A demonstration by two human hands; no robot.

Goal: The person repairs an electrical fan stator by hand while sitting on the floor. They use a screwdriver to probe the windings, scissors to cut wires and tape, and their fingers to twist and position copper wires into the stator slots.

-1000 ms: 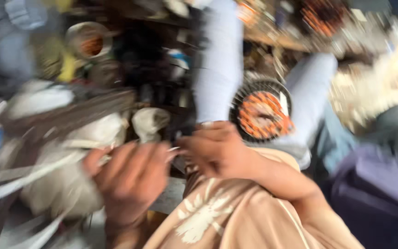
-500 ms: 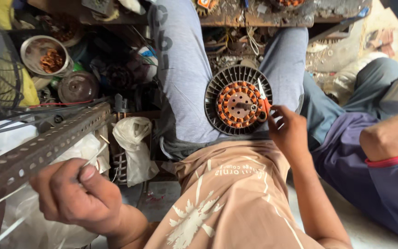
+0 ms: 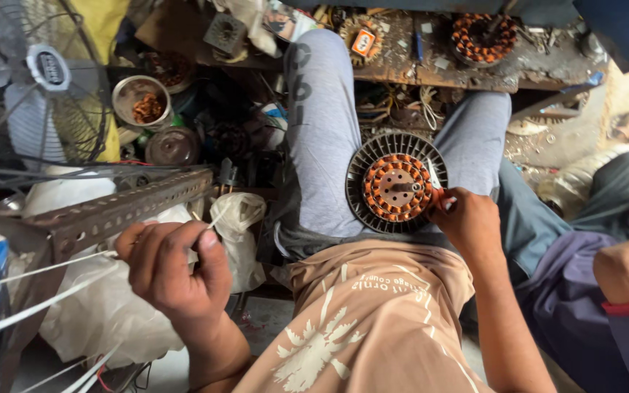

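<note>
With the fan motor (image 3: 396, 182) resting on my lap, its copper windings bare, my right hand (image 3: 467, 222) pinches a white strip (image 3: 434, 175) at its rim while my left hand (image 3: 172, 266) grips more white strips (image 3: 52, 266), most apparently unfitted.

Soft daylight, sharp focus, slight wide-angle edge distortion.

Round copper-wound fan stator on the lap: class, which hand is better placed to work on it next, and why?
Probably the right hand: its fingers already touch the rim of the round copper-wound fan stator. The left hand is off to the side, gripping thin white strips.
</note>
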